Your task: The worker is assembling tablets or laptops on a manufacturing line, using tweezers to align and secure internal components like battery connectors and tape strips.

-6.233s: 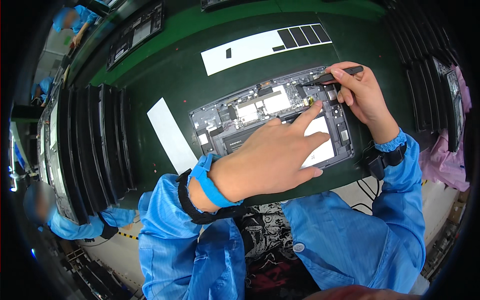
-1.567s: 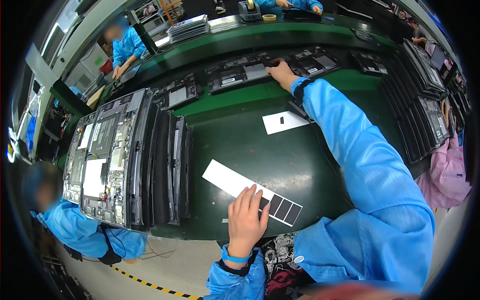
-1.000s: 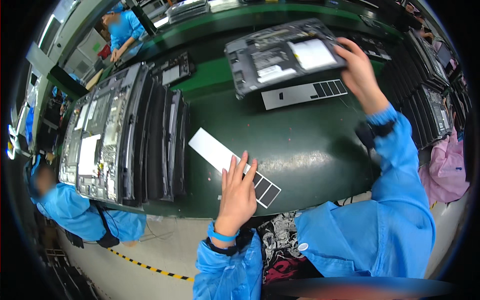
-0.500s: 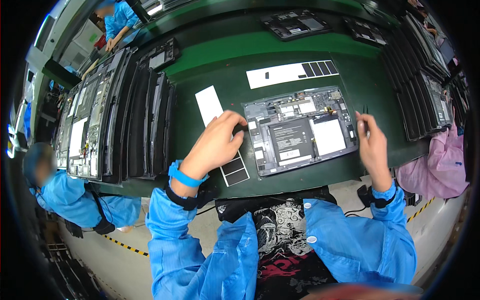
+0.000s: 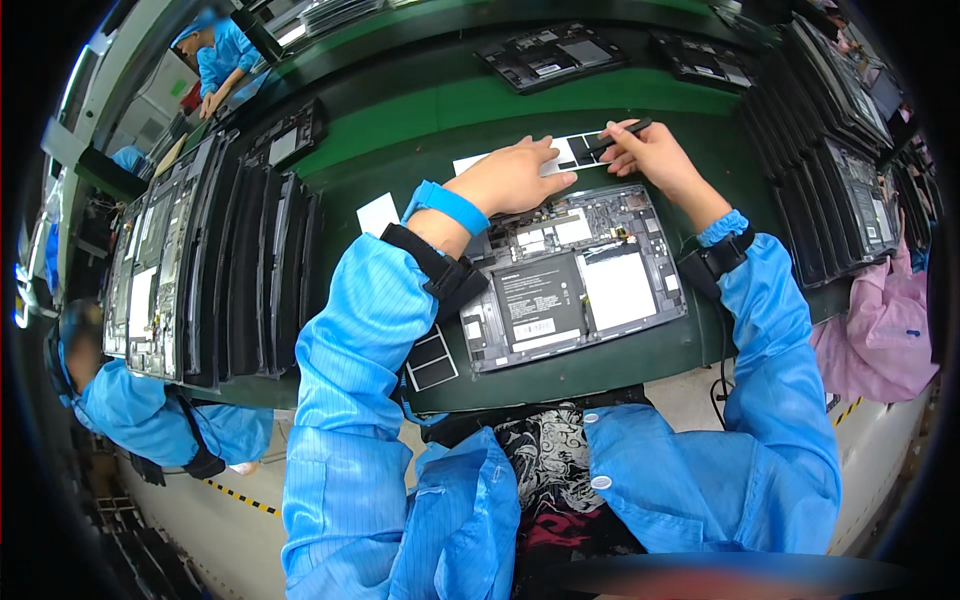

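Note:
My left hand (image 5: 510, 177) lies stretched out across a white strip of black stickers (image 5: 467, 166), above the far edge of an opened laptop base (image 5: 625, 332). Its fingers are extended, with nothing gripped. In my right hand (image 5: 655, 160), a pair of black tweezers (image 5: 632, 130) is pinched between the fingers. The tweezers slant down toward the dark stickers at the strip's right end; whether they touch one is too small to tell. A battery (image 5: 540, 295) and a white panel (image 5: 618, 287) show inside the base. Another sticker strip (image 5: 432, 362) is partly hidden under my left forearm.
Upright rows of laptop bases stand at the left (image 5: 225, 270) and right (image 5: 800, 190) of the green table (image 5: 560, 385). More bases (image 5: 550, 55) lie along the far side. A person in blue (image 5: 228, 60) is at the back left; a pink sleeve (image 5: 875, 330) is at the right.
Both hands have moved away from the base's sides to the far sticker strip. My left hand now rests over it, and my right hand has brought the tweezers to its right end.

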`<state>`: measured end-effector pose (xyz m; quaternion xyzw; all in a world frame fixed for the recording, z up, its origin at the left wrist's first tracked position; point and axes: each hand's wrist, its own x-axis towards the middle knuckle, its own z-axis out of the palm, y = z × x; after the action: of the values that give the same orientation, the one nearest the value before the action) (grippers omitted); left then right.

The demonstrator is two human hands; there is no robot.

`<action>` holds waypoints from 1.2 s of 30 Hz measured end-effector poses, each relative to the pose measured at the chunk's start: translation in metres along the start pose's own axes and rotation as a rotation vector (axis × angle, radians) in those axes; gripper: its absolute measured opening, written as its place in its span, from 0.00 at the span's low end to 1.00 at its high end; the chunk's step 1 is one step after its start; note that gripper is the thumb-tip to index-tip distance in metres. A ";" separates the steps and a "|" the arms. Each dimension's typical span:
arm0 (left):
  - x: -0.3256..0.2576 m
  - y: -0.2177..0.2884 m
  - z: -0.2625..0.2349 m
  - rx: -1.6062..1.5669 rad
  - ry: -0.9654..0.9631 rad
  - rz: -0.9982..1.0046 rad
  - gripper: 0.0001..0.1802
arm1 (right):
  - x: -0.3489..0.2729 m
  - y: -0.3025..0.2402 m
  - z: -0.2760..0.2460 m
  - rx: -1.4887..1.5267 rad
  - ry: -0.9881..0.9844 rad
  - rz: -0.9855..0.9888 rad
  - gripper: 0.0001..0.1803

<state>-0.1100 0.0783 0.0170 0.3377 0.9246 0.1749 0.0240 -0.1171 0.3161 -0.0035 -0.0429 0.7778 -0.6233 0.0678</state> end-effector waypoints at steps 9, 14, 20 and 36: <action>0.003 -0.006 0.011 -0.006 -0.235 -0.073 0.36 | 0.001 0.009 0.003 0.036 0.037 -0.104 0.15; 0.005 -0.007 0.011 0.000 -0.218 -0.081 0.35 | 0.004 0.012 0.003 0.002 0.017 -0.109 0.15; 0.005 0.003 0.001 -0.003 -0.281 -0.147 0.33 | 0.002 0.010 0.006 0.001 0.000 -0.143 0.14; -0.014 0.017 -0.019 -0.187 0.079 -0.229 0.20 | -0.070 -0.024 0.001 0.292 0.022 -0.099 0.14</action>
<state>-0.0916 0.0760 0.0398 0.2193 0.9369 0.2694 0.0386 -0.0485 0.3205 0.0233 -0.0641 0.6765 -0.7329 0.0337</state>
